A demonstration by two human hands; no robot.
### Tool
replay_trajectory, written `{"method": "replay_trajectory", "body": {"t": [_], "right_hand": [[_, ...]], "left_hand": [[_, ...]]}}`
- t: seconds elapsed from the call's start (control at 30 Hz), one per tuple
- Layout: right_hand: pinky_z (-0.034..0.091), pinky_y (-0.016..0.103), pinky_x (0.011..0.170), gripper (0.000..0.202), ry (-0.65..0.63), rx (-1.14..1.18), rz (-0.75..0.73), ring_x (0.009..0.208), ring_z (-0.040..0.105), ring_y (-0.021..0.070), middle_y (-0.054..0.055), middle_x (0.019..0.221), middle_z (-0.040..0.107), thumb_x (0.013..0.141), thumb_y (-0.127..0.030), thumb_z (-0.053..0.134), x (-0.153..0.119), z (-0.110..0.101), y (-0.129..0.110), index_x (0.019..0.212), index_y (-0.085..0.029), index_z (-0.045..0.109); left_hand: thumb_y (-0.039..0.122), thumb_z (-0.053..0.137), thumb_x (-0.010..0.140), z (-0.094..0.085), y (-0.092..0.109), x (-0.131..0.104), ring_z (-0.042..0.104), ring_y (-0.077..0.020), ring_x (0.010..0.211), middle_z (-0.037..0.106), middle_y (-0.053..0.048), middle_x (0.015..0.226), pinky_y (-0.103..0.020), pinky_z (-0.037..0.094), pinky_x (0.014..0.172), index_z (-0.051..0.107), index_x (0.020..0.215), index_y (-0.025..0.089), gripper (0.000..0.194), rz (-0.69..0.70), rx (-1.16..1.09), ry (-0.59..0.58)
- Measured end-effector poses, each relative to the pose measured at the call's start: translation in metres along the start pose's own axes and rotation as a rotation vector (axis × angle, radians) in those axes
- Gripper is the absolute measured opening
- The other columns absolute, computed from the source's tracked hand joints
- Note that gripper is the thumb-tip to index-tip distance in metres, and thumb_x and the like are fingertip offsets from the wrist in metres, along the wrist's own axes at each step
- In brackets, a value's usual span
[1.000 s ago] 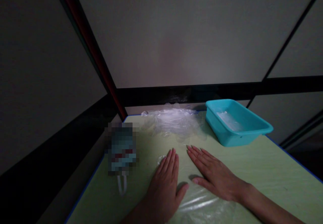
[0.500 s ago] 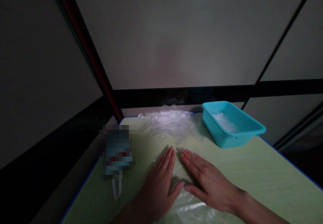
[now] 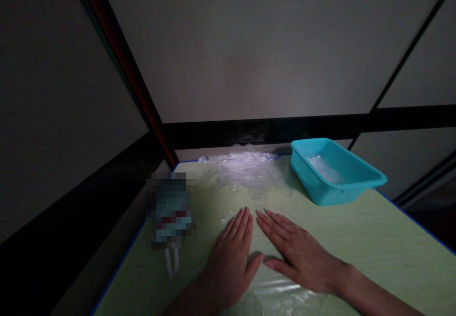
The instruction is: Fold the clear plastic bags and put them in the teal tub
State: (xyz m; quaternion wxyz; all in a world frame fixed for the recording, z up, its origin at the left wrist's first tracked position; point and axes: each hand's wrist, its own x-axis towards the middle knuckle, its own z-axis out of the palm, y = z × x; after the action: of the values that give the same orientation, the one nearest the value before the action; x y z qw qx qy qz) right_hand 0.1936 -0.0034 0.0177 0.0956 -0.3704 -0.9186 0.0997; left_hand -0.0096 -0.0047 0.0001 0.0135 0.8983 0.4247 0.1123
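My left hand (image 3: 233, 258) lies flat, palm down, with its fingers stretched forward and its thumb pointing right. Mirroring it, my right hand (image 3: 297, 249) also rests flat, the two thumb tips almost meeting. Beneath both hands spreads a thin clear plastic sheet or bag (image 3: 285, 299), wrinkled and shiny near the front; its outline is hard to make out. Farther back lies a pile of crumpled clear plastic (image 3: 245, 166), apart from my fingertips.
The pale green table (image 3: 377, 249) has a blue edge. At the back right stands a turquoise basin (image 3: 320, 193) holding a clear plastic packet (image 3: 325, 168). A blurred-out item with a white loop (image 3: 172, 261) lies at the left. Panelled walls (image 3: 249, 59) close off the back.
The view has shifted slightly, so everything sits a little farther right. Both hands stay flat in nearly the same place on the plastic.
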Motion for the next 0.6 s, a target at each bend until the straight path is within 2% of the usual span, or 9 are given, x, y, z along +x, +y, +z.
{"method": "replay_trajectory", "body": {"t": [0.2, 0.43, 0.53, 0.6], "right_hand": [[0.022, 0.044, 0.106, 0.065, 0.013, -0.081, 0.027, 0.132, 0.013, 0.0241, 0.010, 0.144, 0.014, 0.089, -0.050, 0.033, -0.006, 0.000, 0.014, 0.139, -0.014, 0.014], [0.024, 0.045, 0.104, 0.070, 0.102, -0.180, 0.098, 0.131, 0.011, 0.0265, 0.013, 0.143, 0.013, 0.086, -0.053, 0.036, -0.016, 0.006, 0.030, 0.139, -0.012, 0.014], [0.023, 0.044, 0.105, 0.067, 0.134, -0.168, 0.126, 0.131, 0.012, 0.0255, 0.012, 0.144, 0.013, 0.088, -0.050, 0.036, -0.013, 0.003, 0.027, 0.139, -0.012, 0.016], [0.023, 0.041, 0.106, 0.062, 0.111, -0.113, 0.124, 0.132, 0.013, 0.0233, 0.010, 0.144, 0.013, 0.090, -0.047, 0.033, -0.008, -0.001, 0.019, 0.139, -0.013, 0.016]], "left_hand": [[0.035, 0.045, 0.084, -0.005, 0.001, 0.000, 0.014, -0.0257, 0.131, 0.020, -0.017, 0.143, -0.041, 0.025, 0.105, 0.025, 0.135, 0.006, 0.062, -0.003, -0.012, -0.036], [0.034, 0.047, 0.083, -0.003, 0.001, 0.000, 0.012, -0.0247, 0.132, 0.017, -0.015, 0.144, -0.040, 0.023, 0.106, 0.022, 0.136, 0.008, 0.064, -0.017, -0.034, -0.044], [0.034, 0.048, 0.083, -0.003, 0.000, 0.001, 0.012, -0.0248, 0.132, 0.016, -0.015, 0.144, -0.040, 0.021, 0.107, 0.022, 0.136, 0.007, 0.064, -0.014, -0.036, -0.058], [0.035, 0.048, 0.083, -0.004, -0.001, 0.001, 0.012, -0.0251, 0.132, 0.017, -0.015, 0.144, -0.040, 0.021, 0.107, 0.022, 0.136, 0.007, 0.065, -0.011, -0.039, -0.067]]}}
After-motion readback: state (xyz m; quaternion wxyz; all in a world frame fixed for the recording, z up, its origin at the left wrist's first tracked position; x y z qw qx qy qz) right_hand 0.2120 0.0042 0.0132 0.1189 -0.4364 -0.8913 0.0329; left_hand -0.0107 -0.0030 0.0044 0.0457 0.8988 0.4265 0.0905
